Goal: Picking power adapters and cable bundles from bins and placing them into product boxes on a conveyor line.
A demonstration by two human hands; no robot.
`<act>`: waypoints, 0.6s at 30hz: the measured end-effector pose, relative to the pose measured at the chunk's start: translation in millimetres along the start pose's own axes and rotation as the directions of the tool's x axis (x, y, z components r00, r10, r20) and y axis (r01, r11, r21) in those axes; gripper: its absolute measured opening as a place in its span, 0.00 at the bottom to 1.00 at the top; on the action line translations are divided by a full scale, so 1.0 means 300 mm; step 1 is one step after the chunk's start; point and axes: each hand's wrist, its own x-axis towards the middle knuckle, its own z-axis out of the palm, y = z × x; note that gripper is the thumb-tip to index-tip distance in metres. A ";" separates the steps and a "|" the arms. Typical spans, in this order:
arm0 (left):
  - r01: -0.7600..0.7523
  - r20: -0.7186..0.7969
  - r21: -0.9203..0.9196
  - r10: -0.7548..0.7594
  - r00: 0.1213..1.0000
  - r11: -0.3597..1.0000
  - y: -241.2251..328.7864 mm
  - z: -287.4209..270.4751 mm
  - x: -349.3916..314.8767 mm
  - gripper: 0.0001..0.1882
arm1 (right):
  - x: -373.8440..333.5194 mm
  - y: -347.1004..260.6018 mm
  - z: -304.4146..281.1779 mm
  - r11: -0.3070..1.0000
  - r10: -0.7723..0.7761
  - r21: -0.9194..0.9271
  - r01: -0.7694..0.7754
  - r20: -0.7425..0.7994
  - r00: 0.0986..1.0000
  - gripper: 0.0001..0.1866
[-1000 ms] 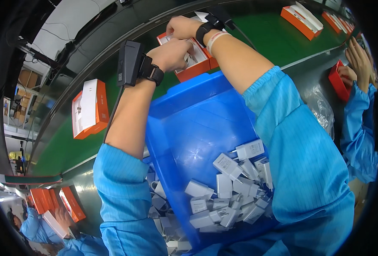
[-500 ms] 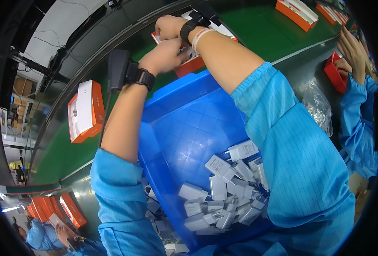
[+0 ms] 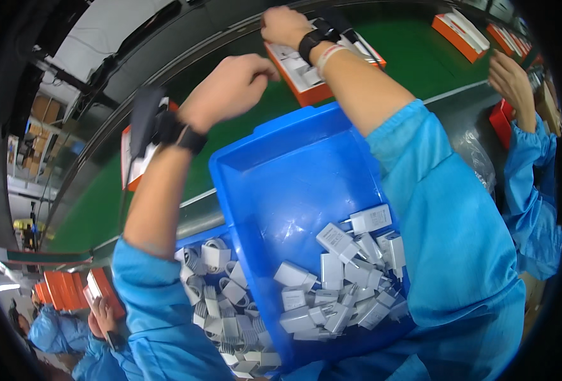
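My left hand (image 3: 227, 89) is raised over the green belt, left of an orange-rimmed box (image 3: 309, 98). Its fingers are loosely bent, the thumb stands apart from them, and I see nothing held. At the far left end of that box is my right hand (image 3: 285, 26), its fingers curled and partly hidden, so what they hold cannot be made out. White parts lie inside the box. Below my arms stands a blue bin (image 3: 274, 184) with a pile of white charger plugs (image 3: 335, 241). Coiled white cables (image 3: 214, 298) fill a second blue container beside it.
Another orange and white box (image 3: 128, 159) lies on the belt (image 3: 401, 57) behind my left wrist. More boxes (image 3: 460, 35) sit at the far right. Co-workers' hands show at right (image 3: 512, 79) and lower left (image 3: 102, 320). A clear plastic bag (image 3: 474, 159) lies right.
My left hand has come away from the box and moved left. My right hand is still at the box's far end. The co-worker's right-side hands have separated from each other.
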 end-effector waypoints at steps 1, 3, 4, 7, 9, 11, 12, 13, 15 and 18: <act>-0.052 -0.014 -0.009 0.052 0.999 0.999 0.023 -0.047 -0.075 0.11 | 0.005 -0.007 -0.027 0.999 -0.029 0.035 0.031 -0.037 0.999 0.14; -0.017 0.031 0.048 0.015 0.999 0.999 0.065 -0.126 -0.255 0.07 | -0.021 -0.059 -0.105 0.985 -0.098 0.133 0.114 -0.123 0.988 0.13; 0.049 0.048 0.067 -0.052 0.997 0.997 0.083 -0.151 -0.365 0.06 | -0.065 -0.115 -0.161 0.965 -0.138 0.195 0.173 -0.181 0.974 0.12; 0.177 0.122 0.000 -0.175 0.977 0.984 0.195 -0.177 -0.607 0.07 | -0.191 -0.178 -0.394 0.845 -0.413 0.301 0.443 -0.160 0.897 0.11; 0.280 0.148 -0.006 -0.276 0.950 0.960 0.211 -0.141 -0.830 0.08 | -0.340 -0.315 -0.473 0.797 -0.480 0.495 0.346 0.172 0.860 0.13; 0.368 0.060 -0.005 -0.367 0.928 0.930 0.257 -0.069 -0.937 0.10 | -0.493 -0.321 -0.448 0.683 -0.730 0.429 0.591 0.376 0.571 0.09; 0.391 0.001 0.014 -0.391 0.921 0.920 0.285 -0.040 -0.956 0.11 | -0.603 -0.361 -0.520 0.865 -0.480 0.315 0.389 0.746 0.461 0.13; 0.376 -0.016 0.011 -0.376 0.926 0.926 0.305 -0.017 -0.955 0.11 | -0.689 -0.390 -0.577 0.858 -0.329 0.152 0.492 0.896 0.298 0.20; 0.437 -0.118 0.128 -0.424 0.898 0.890 0.330 0.035 -0.922 0.14 | -0.836 -0.333 -0.576 0.871 -0.307 0.181 0.456 0.926 0.219 0.27; 0.508 -0.129 0.317 -0.495 0.859 0.801 0.343 0.104 -0.912 0.16 | -0.967 -0.285 -0.574 0.929 -0.257 0.150 0.339 0.919 0.299 0.28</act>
